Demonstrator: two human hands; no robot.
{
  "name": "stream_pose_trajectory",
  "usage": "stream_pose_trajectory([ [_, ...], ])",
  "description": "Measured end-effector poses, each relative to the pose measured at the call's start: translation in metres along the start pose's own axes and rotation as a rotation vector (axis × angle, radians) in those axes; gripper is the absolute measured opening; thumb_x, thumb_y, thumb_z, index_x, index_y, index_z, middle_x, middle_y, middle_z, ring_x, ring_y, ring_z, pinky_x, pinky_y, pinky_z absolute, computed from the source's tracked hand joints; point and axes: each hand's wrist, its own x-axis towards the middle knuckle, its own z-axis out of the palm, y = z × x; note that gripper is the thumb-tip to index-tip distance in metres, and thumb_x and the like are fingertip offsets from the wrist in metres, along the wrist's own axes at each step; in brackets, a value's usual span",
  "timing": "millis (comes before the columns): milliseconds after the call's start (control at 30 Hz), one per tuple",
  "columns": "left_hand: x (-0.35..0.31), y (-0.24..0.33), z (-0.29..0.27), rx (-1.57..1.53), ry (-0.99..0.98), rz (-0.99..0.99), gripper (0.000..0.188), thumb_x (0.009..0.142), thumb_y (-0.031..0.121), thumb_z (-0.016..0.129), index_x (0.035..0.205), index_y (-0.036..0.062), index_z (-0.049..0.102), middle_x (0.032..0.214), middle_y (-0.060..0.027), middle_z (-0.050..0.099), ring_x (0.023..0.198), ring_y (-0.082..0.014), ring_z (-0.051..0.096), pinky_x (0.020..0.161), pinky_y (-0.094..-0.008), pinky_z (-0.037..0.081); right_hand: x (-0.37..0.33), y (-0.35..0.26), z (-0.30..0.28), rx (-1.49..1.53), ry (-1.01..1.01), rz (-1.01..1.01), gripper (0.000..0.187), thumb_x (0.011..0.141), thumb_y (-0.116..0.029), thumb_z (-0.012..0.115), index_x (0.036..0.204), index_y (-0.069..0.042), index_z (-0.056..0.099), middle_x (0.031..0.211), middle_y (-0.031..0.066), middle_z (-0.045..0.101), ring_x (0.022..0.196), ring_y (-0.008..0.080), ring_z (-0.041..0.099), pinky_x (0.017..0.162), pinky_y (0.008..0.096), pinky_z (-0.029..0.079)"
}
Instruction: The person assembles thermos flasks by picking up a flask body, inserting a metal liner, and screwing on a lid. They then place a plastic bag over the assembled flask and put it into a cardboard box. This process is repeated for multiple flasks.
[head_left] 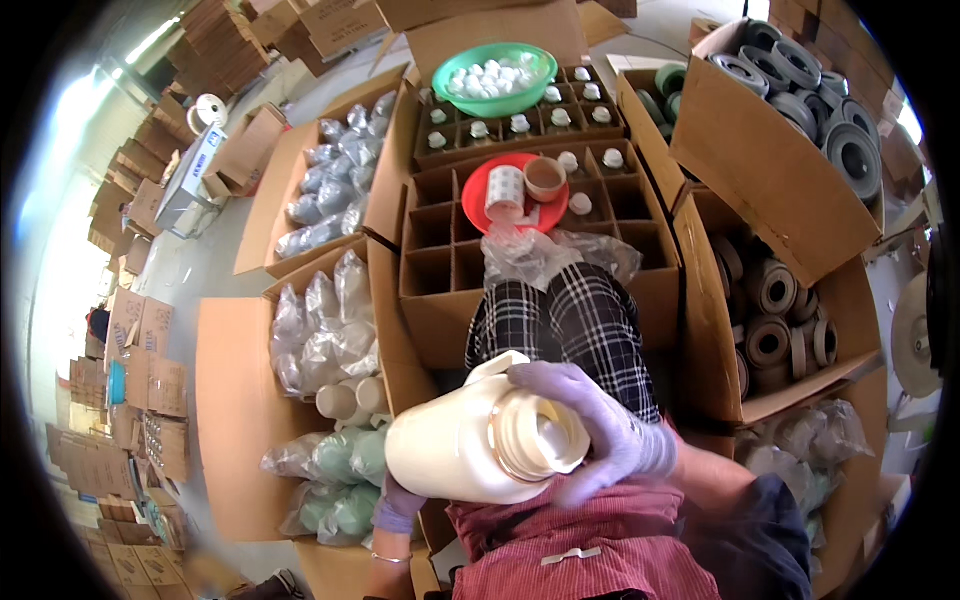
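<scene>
A cream-white plastic jug with a side handle (445, 445) lies tilted over my lap, its wide threaded neck facing right. Under its base end, my left hand (397, 505), in a pale purple glove, holds it up; most of its fingers are hidden behind the body. My right hand (605, 430), gloved alike, curves around the neck, fingers over the top edge and thumb below, slightly blurred. Inside the mouth a pale round part shows; I cannot tell what it is. Beyond my knees, a red dish (475, 205) bears a roll of printed labels (505, 190) and a brown tape roll (545, 178).
Ahead stands a divided carton (540, 310) with white-capped items; a green bowl of white caps (500, 103) sits farther back. Left cartons hold plastic-wrapped bottles (330, 320) and green wrapped ones (345, 460). Right cartons hold grey rings (850, 160) and brown ring-shaped parts (770, 340).
</scene>
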Motion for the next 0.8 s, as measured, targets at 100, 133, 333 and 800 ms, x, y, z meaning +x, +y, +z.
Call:
stream_pose_trajectory([
  [100, 0.016, -0.002, -0.004, -0.042, -0.009, -0.002, 0.061, 0.09, 0.028, 0.067, 0.143, 0.0061, 0.046, 0.136, -0.0152, 0.057, 0.126, -0.0254, 0.055, 0.107, -0.0398, 0.044, 0.033, -0.002, -0.006, -0.073, -0.128, -0.153, 0.092, 0.075, -0.029, 0.086, 0.146, 0.003, 0.036, 0.138, 0.023, 0.046, 0.125, 0.0385, 0.05, 0.107, 0.0444, 0.04],
  [133, 0.023, -0.002, -0.006, -0.061, -0.013, -0.004, 0.061, 0.09, 0.028, 0.067, 0.142, 0.006, 0.046, 0.136, -0.0152, 0.057, 0.126, -0.0254, 0.055, 0.106, -0.0397, 0.044, 0.039, -0.005, -0.004, -0.032, -0.165, -0.144, 0.092, 0.076, -0.03, 0.085, 0.146, 0.002, 0.036, 0.137, 0.0222, 0.047, 0.126, 0.0376, 0.05, 0.107, 0.044, 0.04],
  [333, 0.048, -0.005, -0.001, -0.133, -0.04, -0.03, 0.061, 0.088, 0.028, 0.067, 0.14, 0.0052, 0.048, 0.132, -0.0156, 0.058, 0.123, -0.0256, 0.057, 0.105, -0.0392, 0.044, 0.053, -0.02, 0.007, 0.031, -0.149, -0.094, 0.093, 0.072, -0.032, 0.088, 0.142, 0.003, 0.039, 0.132, 0.0202, 0.052, 0.119, 0.0334, 0.054, 0.102, 0.0426, 0.042],
  [800, 0.05, 0.011, 0.026, -0.374, 0.254, -0.133, 0.06, 0.084, 0.029, 0.068, 0.136, 0.0034, 0.051, 0.124, -0.0163, 0.061, 0.116, -0.0261, 0.06, 0.1, -0.0381, 0.046, 0.063, -0.021, 0.011, -0.152, 0.283, -0.023, 0.092, 0.069, -0.033, 0.088, 0.142, 0.0, 0.043, 0.129, 0.0173, 0.052, 0.119, 0.0299, 0.053, 0.102, 0.0389, 0.043],
])
